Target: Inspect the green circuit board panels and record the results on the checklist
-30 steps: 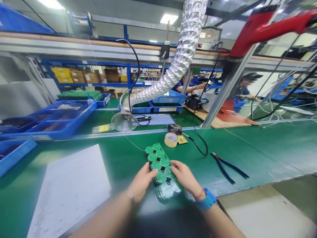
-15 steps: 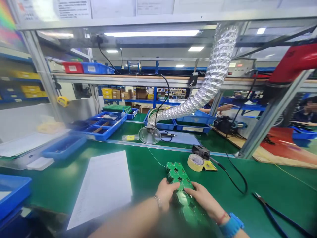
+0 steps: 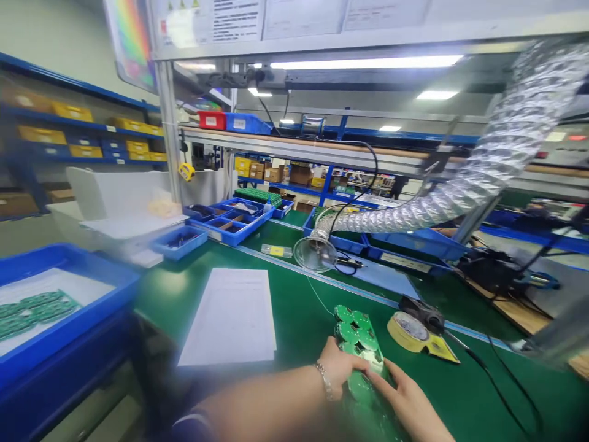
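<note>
A pack of round cells capped with green circuit boards (image 3: 359, 334) lies on the green bench mat (image 3: 294, 325), its near end blurred. My left hand (image 3: 340, 367) rests over its left side, with a metal bracelet on the wrist. My right hand (image 3: 405, 400) has its fingers against the pack's right edge. Both hands seem to hold the pack between them, and they hide its middle. A white paper sheet (image 3: 227, 318) lies to the left of the hands.
A roll of tape (image 3: 409, 329) and a small dark tool stand (image 3: 421, 313) sit right of the pack. A blue bin of green boards (image 3: 41, 313) stands at the left. A silver duct (image 3: 460, 209) ends in a round mouth (image 3: 315, 253) behind the bench.
The view has swung left and upward, bringing the blue bin of green boards into sight. Both hands stay on the pack, and the pliers have left the frame.
</note>
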The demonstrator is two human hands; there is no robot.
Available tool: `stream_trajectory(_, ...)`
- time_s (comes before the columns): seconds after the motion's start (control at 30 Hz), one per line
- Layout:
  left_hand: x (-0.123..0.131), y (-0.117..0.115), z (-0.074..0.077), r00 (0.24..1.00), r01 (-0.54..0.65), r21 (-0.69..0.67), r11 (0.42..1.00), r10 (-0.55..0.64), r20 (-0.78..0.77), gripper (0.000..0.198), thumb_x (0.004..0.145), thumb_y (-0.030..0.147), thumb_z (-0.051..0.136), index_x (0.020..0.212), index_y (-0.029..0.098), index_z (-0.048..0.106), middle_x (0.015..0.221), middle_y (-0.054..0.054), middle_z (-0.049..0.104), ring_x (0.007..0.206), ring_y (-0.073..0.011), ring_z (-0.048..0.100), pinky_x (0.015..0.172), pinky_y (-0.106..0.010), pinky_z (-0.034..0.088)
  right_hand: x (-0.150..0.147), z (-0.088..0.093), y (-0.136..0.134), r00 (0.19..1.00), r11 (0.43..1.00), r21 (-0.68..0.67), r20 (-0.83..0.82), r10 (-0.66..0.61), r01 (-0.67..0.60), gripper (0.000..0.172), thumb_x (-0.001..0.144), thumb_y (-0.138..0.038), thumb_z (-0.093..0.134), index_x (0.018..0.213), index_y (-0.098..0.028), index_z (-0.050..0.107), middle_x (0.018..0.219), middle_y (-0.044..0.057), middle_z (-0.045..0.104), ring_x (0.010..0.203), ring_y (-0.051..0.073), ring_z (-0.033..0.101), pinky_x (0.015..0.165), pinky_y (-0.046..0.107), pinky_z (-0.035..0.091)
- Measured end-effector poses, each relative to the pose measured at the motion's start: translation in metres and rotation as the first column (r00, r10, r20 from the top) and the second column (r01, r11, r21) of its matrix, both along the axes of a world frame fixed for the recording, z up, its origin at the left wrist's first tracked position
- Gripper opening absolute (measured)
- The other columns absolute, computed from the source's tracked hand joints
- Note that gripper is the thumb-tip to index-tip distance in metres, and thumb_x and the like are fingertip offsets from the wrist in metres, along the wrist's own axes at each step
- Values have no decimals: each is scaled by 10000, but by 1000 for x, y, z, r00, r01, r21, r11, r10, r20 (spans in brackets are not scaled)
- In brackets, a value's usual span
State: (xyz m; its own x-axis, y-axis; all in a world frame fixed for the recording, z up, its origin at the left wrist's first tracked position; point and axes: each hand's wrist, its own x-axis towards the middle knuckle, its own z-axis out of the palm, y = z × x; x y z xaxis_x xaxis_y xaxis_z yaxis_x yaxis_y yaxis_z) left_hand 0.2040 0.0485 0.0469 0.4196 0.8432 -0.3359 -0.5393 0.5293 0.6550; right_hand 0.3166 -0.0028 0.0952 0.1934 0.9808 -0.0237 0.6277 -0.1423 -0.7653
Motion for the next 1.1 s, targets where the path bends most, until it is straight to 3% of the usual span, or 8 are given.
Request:
stream_trajectory(0.17,-81,13,25,995,-77,108,991,69,79,510,435,75,719,900,155,526,802,-75,640,669,-212,622,650,-387,497,-26,28,4,997,994,-70,-3,82,-82,671,630,-598,529,1162,-189,531,1167,102,569,973,286,583,802,315,493)
stream_trajectory(0.33,-222,32,42,985,-173,224,959,174,15,432,490,116,737,899,133,601,820,-89,669,652,-210,631,663,-388,504,-53,2,14,939,939,-51,38,343,-341,532,673,-539,552,1107,-232,582,1173,92,566,1023,277,555,866,349,470)
stream_trajectory(0.47,-333,46,32,928,-305,217,927,341,-148,416,481,83,749,871,138,615,743,-46,680,599,-182,628,639,-348,502,-94,-34,18,741,770,-34,244,625,-638,432,768,-403,519,1176,-259,534,1320,50,425,1196,261,398,1000,429,344)
stream_trajectory(0.57,-386,59,14,870,-354,170,920,391,-300,373,492,95,759,836,106,616,669,-54,675,579,-196,625,608,-355,493,-132,-51,19,559,612,-57,347,753,-789,494,774,-296,531,1259,-259,444,1376,43,338,1260,258,295,1053,454,246)
stream_trajectory(0.67,-413,72,-7,821,-356,138,924,380,-425,313,550,154,753,818,86,607,668,-65,670,598,-189,624,611,-363,497,-162,-62,20,469,544,-92,402,787,-834,561,749,-241,554,1289,-239,402,1391,60,307,1281,282,238,1047,481,240)
stream_trajectory(0.83,-432,95,-34,771,-267,108,958,279,-572,159,778,210,569,896,104,579,792,-25,637,676,-121,609,650,-316,516,-176,-77,22,434,530,-128,432,790,-838,564,757,-247,547,1297,-235,386,1399,56,287,1286,299,217,1039,503,245)
stream_trajectory(1.0,-448,111,-41,708,-137,90,986,161,-688,201,794,226,548,965,120,561,872,-32,623,748,-133,607,673,-320,517,-176,-83,23,440,573,-131,512,738,-809,537,816,-367,478,1317,-216,355,1392,62,300,1283,302,224,1029,516,255)
stream_trajectory(1.1,-455,118,-42,598,-90,57,994,100,-795,206,787,256,558,935,113,569,855,-36,626,742,-138,607,669,-326,513,-179,-87,23,387,569,-131,609,693,-812,525,841,-391,431,1323,-201,342,1381,65,323,1267,289,270,1017,506,283)
